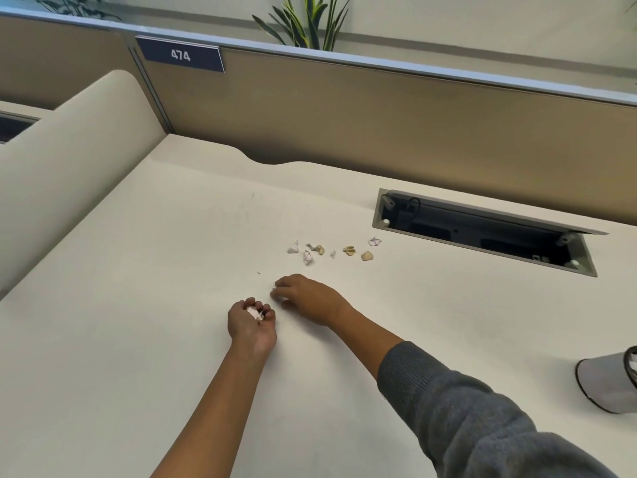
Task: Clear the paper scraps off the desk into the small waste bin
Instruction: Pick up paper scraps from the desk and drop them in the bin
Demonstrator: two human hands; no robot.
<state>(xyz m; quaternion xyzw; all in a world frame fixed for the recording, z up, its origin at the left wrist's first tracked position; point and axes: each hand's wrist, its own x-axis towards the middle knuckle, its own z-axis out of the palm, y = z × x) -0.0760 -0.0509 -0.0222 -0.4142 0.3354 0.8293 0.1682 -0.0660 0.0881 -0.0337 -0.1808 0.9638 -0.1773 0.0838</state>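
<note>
So the left hand (251, 320) sits palm-up on the cream tabletop (138, 305), fingers curled in around a little wad of crumpled white paper (255, 313), basically cupping what it holds. The right hand (303, 298) is palm-down just beside it, slightly farther from the person, fingers bent with the tips on the tabletop over a small white scrap (283, 299). Looks like it's pinching that piece, though most of the scrap is hidden under the fingers, so it's hard to be totally sure of the grip. A grey sleeve (465, 408) covers the right forearm; the left arm is bare.

Beyond the hands, well apart from them, a loose row of paper scraps (331, 251) lies on the tabletop, some white, some tan, none touching a hand. The small waste bin (606, 384) is off at the right edge, grey with a dark rim, only partly in view. An open cable tray (482, 232) is set into the tabletop behind the scraps.
</note>
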